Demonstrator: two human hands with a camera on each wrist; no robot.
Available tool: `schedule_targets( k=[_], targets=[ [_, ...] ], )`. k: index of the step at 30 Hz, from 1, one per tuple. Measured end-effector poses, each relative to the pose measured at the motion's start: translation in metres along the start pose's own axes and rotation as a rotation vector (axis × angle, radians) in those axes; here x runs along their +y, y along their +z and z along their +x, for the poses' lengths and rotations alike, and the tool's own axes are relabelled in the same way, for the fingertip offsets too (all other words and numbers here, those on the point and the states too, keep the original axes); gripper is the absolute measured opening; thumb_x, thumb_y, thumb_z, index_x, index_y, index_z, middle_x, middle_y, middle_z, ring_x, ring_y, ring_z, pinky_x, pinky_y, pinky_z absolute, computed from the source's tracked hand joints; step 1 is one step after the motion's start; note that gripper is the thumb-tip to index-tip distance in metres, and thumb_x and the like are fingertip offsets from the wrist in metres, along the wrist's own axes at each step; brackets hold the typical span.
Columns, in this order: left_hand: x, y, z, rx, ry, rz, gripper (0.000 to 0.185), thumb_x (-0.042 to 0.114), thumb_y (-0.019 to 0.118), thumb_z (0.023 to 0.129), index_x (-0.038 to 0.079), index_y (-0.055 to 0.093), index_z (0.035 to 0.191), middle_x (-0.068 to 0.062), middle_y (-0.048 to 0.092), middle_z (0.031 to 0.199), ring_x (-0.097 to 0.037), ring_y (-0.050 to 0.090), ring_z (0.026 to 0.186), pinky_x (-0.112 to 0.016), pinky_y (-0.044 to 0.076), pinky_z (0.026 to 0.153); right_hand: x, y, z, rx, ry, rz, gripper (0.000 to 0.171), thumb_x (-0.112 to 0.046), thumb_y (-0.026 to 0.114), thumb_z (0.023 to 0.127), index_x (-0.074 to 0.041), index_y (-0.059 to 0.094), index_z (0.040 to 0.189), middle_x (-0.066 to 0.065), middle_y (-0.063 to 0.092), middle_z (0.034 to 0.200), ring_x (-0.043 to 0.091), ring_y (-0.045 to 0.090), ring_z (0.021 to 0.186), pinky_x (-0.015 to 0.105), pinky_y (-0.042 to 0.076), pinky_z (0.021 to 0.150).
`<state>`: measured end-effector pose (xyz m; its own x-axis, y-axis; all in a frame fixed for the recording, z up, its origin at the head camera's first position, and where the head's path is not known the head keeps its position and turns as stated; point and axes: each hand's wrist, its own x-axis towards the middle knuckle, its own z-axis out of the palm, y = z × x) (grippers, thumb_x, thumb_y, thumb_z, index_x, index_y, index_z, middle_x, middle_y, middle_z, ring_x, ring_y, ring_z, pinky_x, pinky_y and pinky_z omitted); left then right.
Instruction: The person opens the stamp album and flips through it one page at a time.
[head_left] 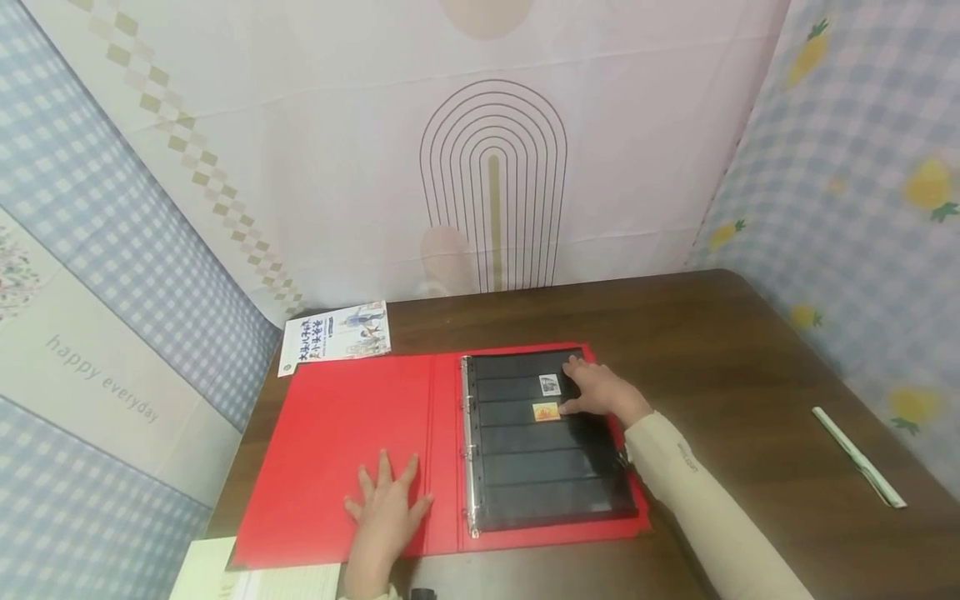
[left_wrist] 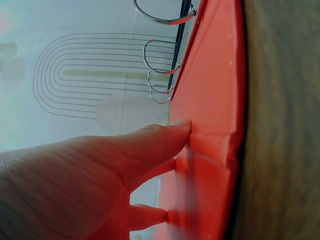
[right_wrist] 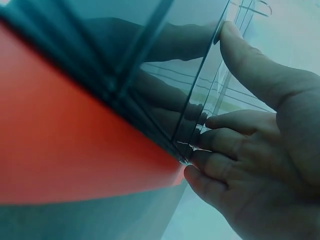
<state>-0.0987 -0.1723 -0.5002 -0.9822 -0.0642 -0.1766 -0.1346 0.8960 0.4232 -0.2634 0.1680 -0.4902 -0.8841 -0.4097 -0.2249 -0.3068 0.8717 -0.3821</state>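
A red ring binder (head_left: 337,433) lies spread out on the brown table, its inner left cover bare. My left hand (head_left: 384,512) rests on that cover with fingers spread; its thumb (left_wrist: 165,137) touches the red surface in the left wrist view. Black stamp pages (head_left: 540,462) with horizontal strips sit on the metal rings (left_wrist: 162,70). Two stamps show near the upper right of the top page: a pale grey one (head_left: 550,385) and a yellow-orange one (head_left: 547,412). My right hand (head_left: 600,390) touches the page's upper right part with fairly straight fingers, thumb close to the yellow-orange stamp.
An illustrated booklet (head_left: 337,337) lies at the back left, against the binder's edge. Pale papers (head_left: 296,583) stick out under the binder's front left corner. On the right of the table (head_left: 720,367) is a thin white-and-green strip (head_left: 858,457). Fabric curtains (head_left: 337,183) surround the table.
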Motion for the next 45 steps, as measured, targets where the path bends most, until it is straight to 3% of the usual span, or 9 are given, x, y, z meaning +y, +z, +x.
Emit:
schedule_targets(
  k=[13, 22, 30, 33, 36, 40, 45],
  targets=[
    [-0.002, 0.000, -0.001, 0.004, -0.005, -0.007, 0.068, 0.032, 0.077, 0.089, 0.010, 0.051, 0.149, -0.036, 0.017, 0.159, -0.067, 0.007, 0.141, -0.088, 0.007, 0.098, -0.004, 0.006, 0.000, 0.021, -0.017, -0.011, 0.080, -0.029, 0.080, 0.088, 0.013, 0.042, 0.146, 0.036, 0.034, 0.153, 0.050, 0.032, 0.143, 0.061, 0.026, 0.115],
    [-0.002, 0.001, -0.004, 0.010, -0.001, -0.010, 0.067, 0.031, 0.077, 0.089, 0.009, 0.052, 0.148, -0.036, 0.018, 0.159, -0.067, 0.007, 0.140, -0.088, 0.006, 0.098, -0.010, 0.006, 0.000, 0.094, -0.063, -0.025, 0.074, -0.020, 0.084, 0.083, 0.012, 0.049, 0.139, 0.033, 0.056, 0.134, 0.048, 0.054, 0.124, 0.057, 0.043, 0.106],
    [-0.001, 0.004, -0.004, 0.010, -0.001, -0.017, 0.068, 0.031, 0.077, 0.089, 0.010, 0.051, 0.149, -0.036, 0.017, 0.159, -0.067, 0.007, 0.140, -0.088, 0.006, 0.098, -0.015, 0.003, 0.004, 0.049, -0.052, 0.022, 0.077, -0.016, 0.084, 0.083, 0.011, 0.045, 0.144, 0.031, 0.050, 0.144, 0.045, 0.046, 0.135, 0.057, 0.038, 0.110],
    [0.000, 0.004, -0.004, 0.011, -0.008, -0.020, 0.068, 0.030, 0.076, 0.090, 0.010, 0.051, 0.149, -0.035, 0.017, 0.160, -0.067, 0.006, 0.141, -0.087, 0.005, 0.099, -0.012, 0.002, 0.007, 0.023, -0.052, 0.039, 0.085, -0.024, 0.083, 0.085, 0.011, 0.039, 0.148, 0.034, 0.035, 0.154, 0.049, 0.032, 0.143, 0.062, 0.029, 0.114],
    [0.000, 0.004, -0.004, 0.009, -0.010, -0.033, 0.067, 0.030, 0.076, 0.090, 0.010, 0.051, 0.149, -0.035, 0.016, 0.160, -0.066, 0.004, 0.142, -0.087, 0.003, 0.099, -0.005, -0.001, 0.009, -0.012, 0.004, 0.058, 0.095, -0.032, 0.081, 0.086, 0.012, 0.030, 0.152, 0.034, 0.018, 0.160, 0.050, 0.015, 0.149, 0.064, 0.020, 0.117],
    [0.001, 0.003, -0.005, 0.006, -0.002, -0.044, 0.066, 0.030, 0.075, 0.091, 0.009, 0.051, 0.149, -0.035, 0.016, 0.160, -0.065, 0.004, 0.142, -0.086, 0.002, 0.099, -0.004, -0.006, 0.010, -0.054, 0.037, 0.057, 0.098, -0.036, 0.080, 0.086, 0.015, 0.028, 0.151, 0.036, 0.017, 0.160, 0.049, 0.014, 0.149, 0.061, 0.020, 0.118],
    [0.000, 0.001, -0.006, 0.014, 0.009, -0.041, 0.067, 0.030, 0.074, 0.091, 0.009, 0.050, 0.150, -0.034, 0.015, 0.161, -0.065, 0.003, 0.142, -0.086, 0.001, 0.099, -0.010, -0.008, 0.011, -0.056, 0.003, -0.005, 0.091, -0.035, 0.080, 0.087, 0.014, 0.035, 0.149, 0.039, 0.022, 0.156, 0.052, 0.023, 0.145, 0.060, 0.024, 0.117]
  ],
)
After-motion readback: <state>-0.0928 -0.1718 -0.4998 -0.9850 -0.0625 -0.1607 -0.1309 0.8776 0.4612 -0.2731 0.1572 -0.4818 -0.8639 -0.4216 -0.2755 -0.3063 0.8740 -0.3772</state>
